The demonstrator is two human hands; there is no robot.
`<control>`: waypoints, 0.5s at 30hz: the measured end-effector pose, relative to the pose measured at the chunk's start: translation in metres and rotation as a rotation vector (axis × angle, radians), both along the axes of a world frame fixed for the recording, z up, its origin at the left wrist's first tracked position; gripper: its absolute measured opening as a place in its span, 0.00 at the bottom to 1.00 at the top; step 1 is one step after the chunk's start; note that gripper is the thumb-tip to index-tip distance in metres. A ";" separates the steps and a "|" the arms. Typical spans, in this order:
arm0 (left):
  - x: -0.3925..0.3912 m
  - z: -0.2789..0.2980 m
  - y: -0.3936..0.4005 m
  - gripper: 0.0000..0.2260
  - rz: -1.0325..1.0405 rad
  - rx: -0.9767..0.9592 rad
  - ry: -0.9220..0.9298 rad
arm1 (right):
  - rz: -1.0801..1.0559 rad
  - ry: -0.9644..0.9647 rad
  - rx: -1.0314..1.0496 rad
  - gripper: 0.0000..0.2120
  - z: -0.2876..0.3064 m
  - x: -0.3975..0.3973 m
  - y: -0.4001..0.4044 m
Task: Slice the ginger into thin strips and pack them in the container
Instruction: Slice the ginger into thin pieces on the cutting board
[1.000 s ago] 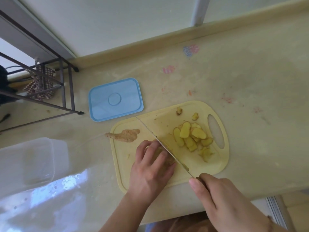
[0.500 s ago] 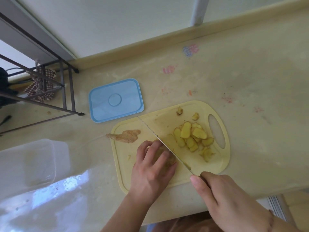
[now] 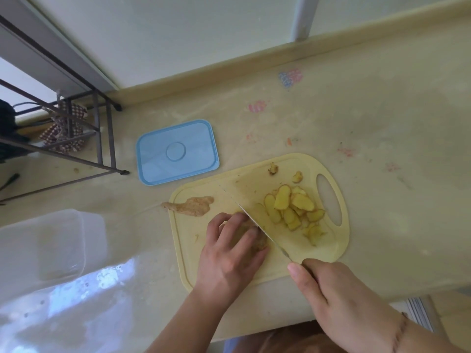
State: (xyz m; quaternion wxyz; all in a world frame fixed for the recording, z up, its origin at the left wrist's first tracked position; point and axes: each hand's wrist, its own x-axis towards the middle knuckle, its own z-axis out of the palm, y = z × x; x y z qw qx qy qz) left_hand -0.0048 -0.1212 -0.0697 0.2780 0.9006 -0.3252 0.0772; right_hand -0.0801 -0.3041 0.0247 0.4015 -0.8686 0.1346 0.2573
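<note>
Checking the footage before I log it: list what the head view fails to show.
- Ginger: mostly covered by the left hand.
- Knife handle: hidden inside the right hand.
- Container: washed out by glare, contents unreadable.
- Rack: cut off by the left edge.

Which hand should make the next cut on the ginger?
Right. The right hand already grips the knife, its blade against the ginger piece, which the left hand is holding down.
</note>
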 end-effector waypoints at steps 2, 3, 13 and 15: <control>0.000 -0.001 0.000 0.09 0.003 -0.009 0.001 | 0.010 -0.015 0.012 0.27 -0.003 0.003 0.000; -0.001 -0.001 -0.001 0.10 0.002 -0.016 0.003 | 0.012 -0.032 0.017 0.26 -0.004 0.005 0.001; -0.001 -0.004 0.000 0.10 0.000 -0.029 -0.025 | 0.031 -0.052 0.018 0.27 -0.010 -0.003 -0.001; 0.000 -0.006 0.000 0.10 -0.006 -0.047 -0.035 | 0.045 -0.065 0.007 0.26 -0.015 0.007 0.003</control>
